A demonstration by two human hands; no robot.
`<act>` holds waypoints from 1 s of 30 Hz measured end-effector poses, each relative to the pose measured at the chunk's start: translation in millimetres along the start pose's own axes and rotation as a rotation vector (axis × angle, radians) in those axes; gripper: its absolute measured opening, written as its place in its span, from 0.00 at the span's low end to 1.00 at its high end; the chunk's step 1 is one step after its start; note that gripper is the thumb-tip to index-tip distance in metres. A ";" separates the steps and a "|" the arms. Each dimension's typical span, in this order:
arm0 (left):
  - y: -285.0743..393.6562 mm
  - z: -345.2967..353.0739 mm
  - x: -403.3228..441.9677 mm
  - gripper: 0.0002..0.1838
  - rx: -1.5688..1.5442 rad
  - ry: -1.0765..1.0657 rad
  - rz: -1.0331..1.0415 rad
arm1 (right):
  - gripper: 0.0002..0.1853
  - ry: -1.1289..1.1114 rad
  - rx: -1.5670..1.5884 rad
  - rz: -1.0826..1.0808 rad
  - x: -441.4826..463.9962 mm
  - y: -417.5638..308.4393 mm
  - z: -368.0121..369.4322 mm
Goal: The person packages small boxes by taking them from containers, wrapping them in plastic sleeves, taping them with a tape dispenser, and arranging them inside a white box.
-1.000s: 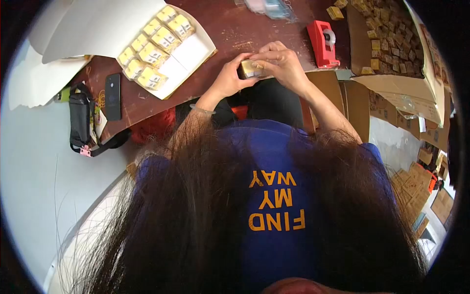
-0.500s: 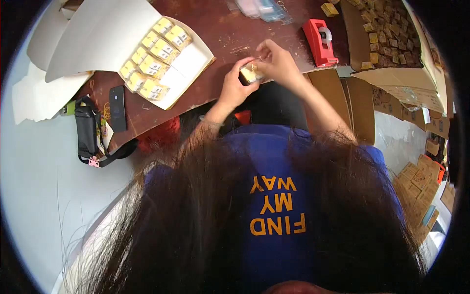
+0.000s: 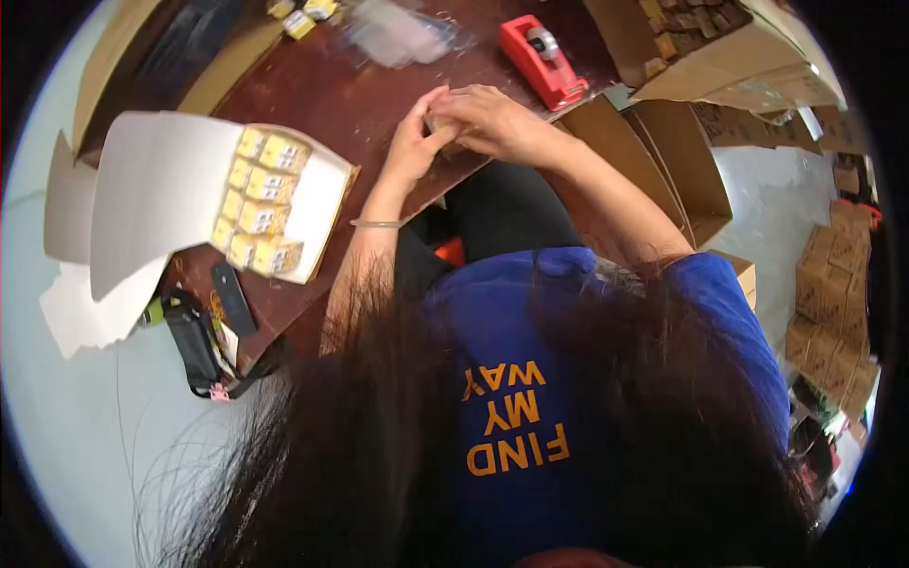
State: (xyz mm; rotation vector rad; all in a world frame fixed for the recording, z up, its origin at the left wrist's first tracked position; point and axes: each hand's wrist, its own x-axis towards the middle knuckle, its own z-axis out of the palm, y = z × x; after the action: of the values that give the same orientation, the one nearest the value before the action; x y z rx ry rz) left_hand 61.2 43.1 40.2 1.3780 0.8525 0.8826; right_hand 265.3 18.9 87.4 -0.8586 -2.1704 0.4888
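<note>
My left hand (image 3: 411,144) curls around a small box (image 3: 438,122), just above the front edge of the dark red table (image 3: 350,102). Over the top of it lies my right hand (image 3: 494,121), its fingers wrapped across and meeting the left fingers. Most of the small box is hidden between the two hands. To the left, a white carton (image 3: 320,204) with its lid folded back holds rows of small yellow boxes (image 3: 261,218); its near right side shows bare white bottom.
A red tape dispenser (image 3: 543,64) and clear plastic bags (image 3: 396,36) lie farther back. A cardboard box (image 3: 729,66) of small packets stands at right, an open carton (image 3: 677,156) below. A phone (image 3: 233,297) and black bag (image 3: 192,343) are at left.
My right hand has come down over the small box, covering it. The view has turned, so the table's things appear shifted left, and more small yellow boxes show at the back.
</note>
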 end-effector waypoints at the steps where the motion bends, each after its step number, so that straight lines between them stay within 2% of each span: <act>1: 3.2 -5.3 5.1 0.28 0.049 -0.082 -0.030 | 0.21 0.065 -0.060 0.005 -4.2 -2.7 -9.7; 4: 10.0 -8.1 19.7 0.28 0.202 -0.324 -0.128 | 0.17 0.256 -0.229 0.027 -17.6 -8.9 -31.8; 6: 11.9 4.0 31.9 0.27 0.170 -0.339 -0.112 | 0.11 0.534 -0.405 0.344 -57.8 16.1 -49.5; 7: 10.5 11.4 35.8 0.27 0.140 -0.332 -0.101 | 0.11 0.541 -0.411 0.360 -72.4 34.3 -55.5; 9: 6.3 27.9 39.5 0.26 0.081 -0.319 -0.085 | 0.10 0.417 -0.147 0.827 -97.1 63.0 -63.1; 15: -5.4 88.2 87.7 0.23 -0.089 -0.425 0.038 | 0.11 0.474 0.195 0.852 -92.8 64.4 -71.4; 19: 2.1 84.3 92.6 0.21 0.007 -0.475 -0.032 | 0.08 0.582 -0.330 0.638 -92.0 46.3 -64.7; 20: 2.5 83.9 93.4 0.21 0.009 -0.477 -0.033 | 0.08 0.584 -0.329 0.639 -94.3 45.2 -64.2; 24: 0.9 89.8 89.5 0.20 -0.043 -0.441 0.013 | 0.06 0.525 0.641 1.142 -118.3 38.4 -64.3; 30: 11.1 92.1 89.5 0.22 0.057 -0.415 0.065 | 0.05 0.355 0.449 1.181 -120.4 47.2 -66.8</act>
State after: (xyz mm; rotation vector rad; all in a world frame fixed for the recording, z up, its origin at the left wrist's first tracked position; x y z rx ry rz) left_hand 183.0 83.2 53.9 1.5743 0.5184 0.5918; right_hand 396.2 -27.9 44.4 -1.7312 -0.9766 1.2032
